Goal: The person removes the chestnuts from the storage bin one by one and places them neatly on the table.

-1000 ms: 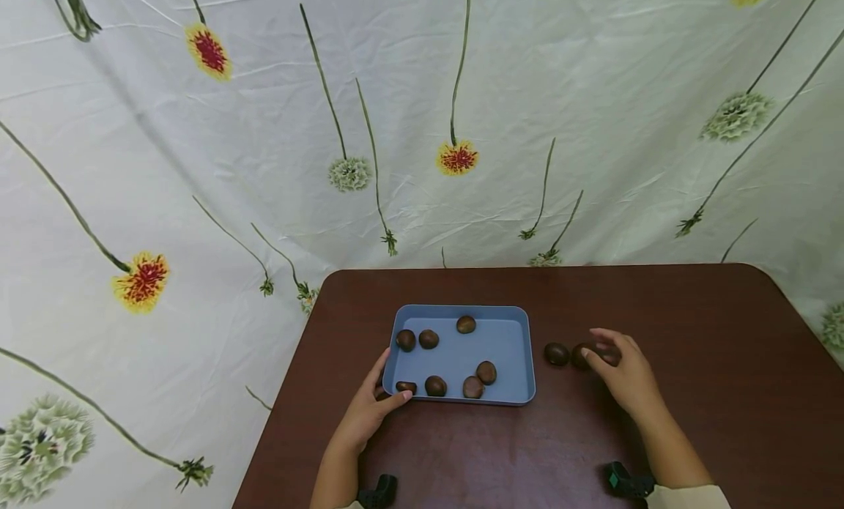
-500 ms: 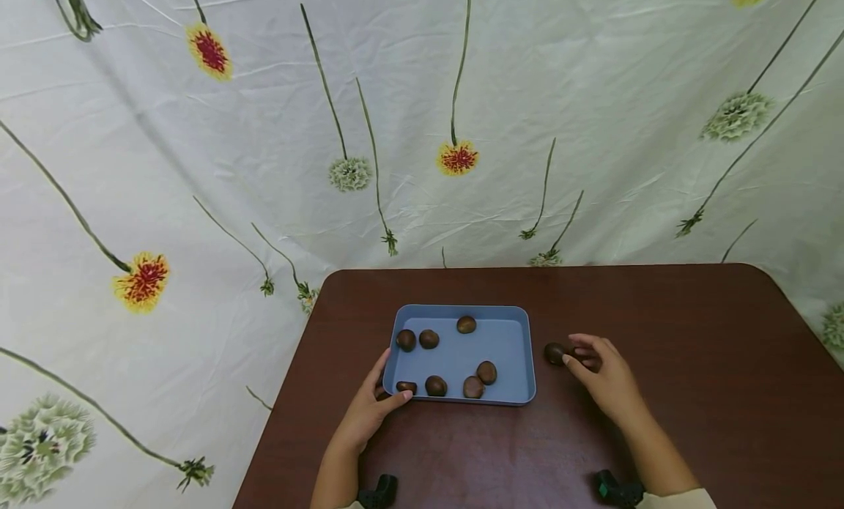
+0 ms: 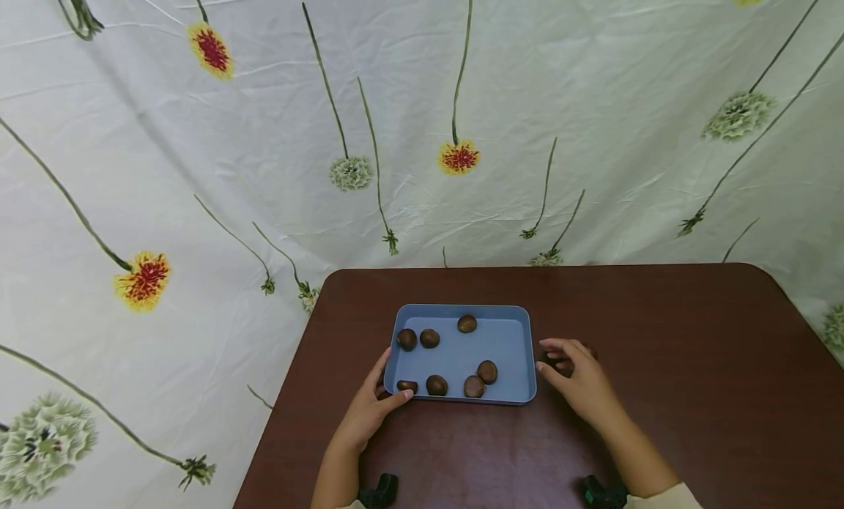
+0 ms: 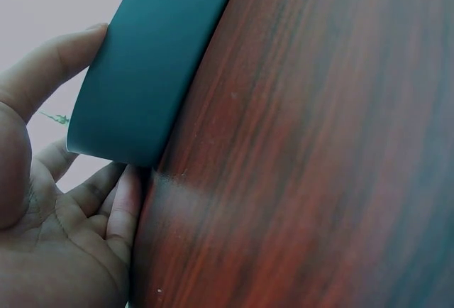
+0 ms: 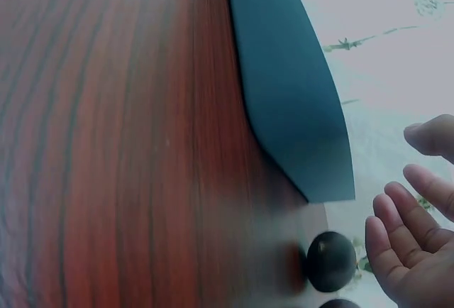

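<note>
In the head view a blue tray (image 3: pixel 455 351) with several chestnuts (image 3: pixel 437 385) in it lies on the brown table. My left hand (image 3: pixel 369 406) holds its near left corner, thumb on the rim. The left wrist view shows that thumb (image 4: pixel 60 63) against the tray wall (image 4: pixel 149 67), other fingers lower down by the tray's end. Just off the tray's right side is my right hand (image 3: pixel 583 384), partly hiding dark chestnuts on the table. In the right wrist view its fingers (image 5: pixel 401 226) are spread and loosely bent, with a chestnut (image 5: pixel 331 261) beside them and nothing between thumb and fingers.
A brown wooden table (image 3: pixel 692 333) extends to the right of the tray and in front of it. Behind the table hangs a white cloth (image 3: pixel 409 113) printed with flowers. Dark camera mounts (image 3: pixel 379 491) sit at both wrists.
My right hand has moved left along the chestnuts on the table, up to the tray's right edge. My left hand and the tray have stayed in place.
</note>
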Motion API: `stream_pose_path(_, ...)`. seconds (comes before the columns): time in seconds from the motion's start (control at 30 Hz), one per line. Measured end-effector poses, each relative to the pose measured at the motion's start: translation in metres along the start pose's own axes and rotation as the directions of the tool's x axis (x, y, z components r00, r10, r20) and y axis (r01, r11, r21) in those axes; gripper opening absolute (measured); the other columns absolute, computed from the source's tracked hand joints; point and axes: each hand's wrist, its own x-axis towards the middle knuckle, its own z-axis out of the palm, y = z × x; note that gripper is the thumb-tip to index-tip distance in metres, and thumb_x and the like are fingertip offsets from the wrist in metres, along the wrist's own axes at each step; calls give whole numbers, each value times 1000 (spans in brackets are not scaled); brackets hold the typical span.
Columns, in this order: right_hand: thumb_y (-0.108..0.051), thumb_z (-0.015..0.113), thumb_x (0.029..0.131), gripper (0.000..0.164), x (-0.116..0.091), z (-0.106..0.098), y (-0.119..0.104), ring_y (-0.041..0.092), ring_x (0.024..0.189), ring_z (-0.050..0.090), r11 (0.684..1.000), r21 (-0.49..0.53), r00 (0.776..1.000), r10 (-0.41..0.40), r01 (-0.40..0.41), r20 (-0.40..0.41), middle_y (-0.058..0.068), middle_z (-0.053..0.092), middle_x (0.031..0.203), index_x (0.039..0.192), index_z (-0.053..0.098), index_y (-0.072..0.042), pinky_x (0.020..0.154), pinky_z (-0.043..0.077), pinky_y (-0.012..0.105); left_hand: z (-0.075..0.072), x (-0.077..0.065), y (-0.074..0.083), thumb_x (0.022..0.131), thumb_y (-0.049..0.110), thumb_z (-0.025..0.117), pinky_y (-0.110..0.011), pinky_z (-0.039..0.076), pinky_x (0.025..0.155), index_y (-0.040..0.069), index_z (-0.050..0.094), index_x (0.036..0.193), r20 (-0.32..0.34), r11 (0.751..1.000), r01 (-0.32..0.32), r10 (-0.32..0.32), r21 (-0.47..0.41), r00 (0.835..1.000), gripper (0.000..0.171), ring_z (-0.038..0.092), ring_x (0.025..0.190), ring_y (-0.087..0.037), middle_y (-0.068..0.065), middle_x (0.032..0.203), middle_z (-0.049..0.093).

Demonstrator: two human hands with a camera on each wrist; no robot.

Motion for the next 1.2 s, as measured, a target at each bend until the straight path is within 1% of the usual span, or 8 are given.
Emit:
stream_pose_path(0.23,-9,76,91,38,-1,10,-11,23,109,62,999,45,999,-27,25,36,11,64,117,127,65,-4,90,55,32,1,-1,2,88,33,80,-46,48,98,36,17,163,-6,1000,1,-1,6,1000,97,53,133,-35,-12,162,31)
stream_pose_path(0.37,-10,76,91,37,0,16,-16,22,108,62,998,44,997,-55,53,49,10,65,118,126,66,-6,91,55,33,1,-1,2,88,33,80,-47,48,98,38,19,162,-13,1000,6,-6,10,1000,96,52,132,-35,-12,163,30)
stream_pose_path(0.53,-12,76,91,36,1,25,-19,21,108,63,996,44,994,-87,84,71,8,67,119,126,67,-8,91,55,35,3,-3,5,88,31,80,-47,48,97,36,20,162,-12,1000,-1,1,5,1000,95,52,132,-35,-13,163,30)
stream_pose_path(0.73,-14,76,92,35,5,38,-22,18,106,63,992,38,987,-125,122,103,5,67,119,126,68,-10,90,54,34,2,-3,4,88,31,80,-45,48,96,35,19,163,-8,1000,0,0,11,1000,96,53,130,-35,-13,163,30)
stream_pose_path(0.83,-16,76,92,35,8,45,-22,18,106,63,987,18,979,-160,159,130,4,66,119,126,68,-10,90,54,36,2,-3,3,88,31,80,-44,48,95,36,19,162,-11,1000,2,-2,12,1000,96,54,130,-34,-13,163,31)
stream_pose_path(0.93,-18,76,92,35,11,51,-22,19,108,64,984,-3,972,-176,178,153,3,66,120,126,69,-10,91,54,37,3,-3,4,89,32,79,-45,48,95,35,19,162,-11,1000,-3,3,14,1000,95,53,130,-35,-14,163,31)
stream_pose_path(1.1,-18,80,88,39,14,60,-18,18,101,63,970,-105,967,-202,220,155,-1,65,116,125,70,-12,87,52,36,2,-4,4,89,31,80,-45,48,96,36,20,162,-11,1000,-1,1,10,1000,95,52,131,-36,-14,163,30)
stream_pose_path(1.2,-20,83,86,41,14,64,-17,18,100,62,947,-187,960,-235,262,154,-2,65,115,124,70,-14,86,51,38,2,-4,4,88,30,80,-46,48,95,37,21,162,-20,1000,0,0,5,1000,95,53,131,-36,-13,162,31)
